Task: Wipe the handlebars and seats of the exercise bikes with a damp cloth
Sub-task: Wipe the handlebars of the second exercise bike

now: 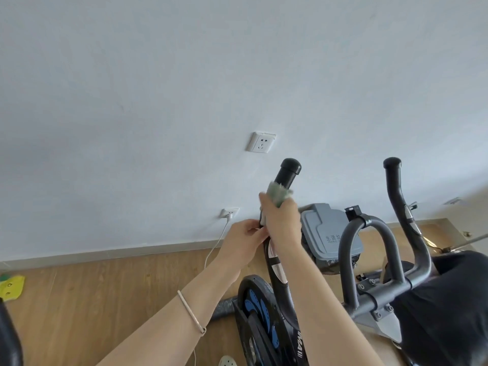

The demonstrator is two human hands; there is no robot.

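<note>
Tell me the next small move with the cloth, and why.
Probably slide the cloth up over the end cap: the right hand grips it around the handlebar just below the bare cap, while the left hand holds that bar lower down.

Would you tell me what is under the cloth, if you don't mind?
The cloth wraps the black handlebar, gripped by the right hand. The bar's surface beneath it is covered.

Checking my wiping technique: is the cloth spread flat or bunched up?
Bunched: the green cloth is scrunched round the black handlebar, not laid flat.
</note>
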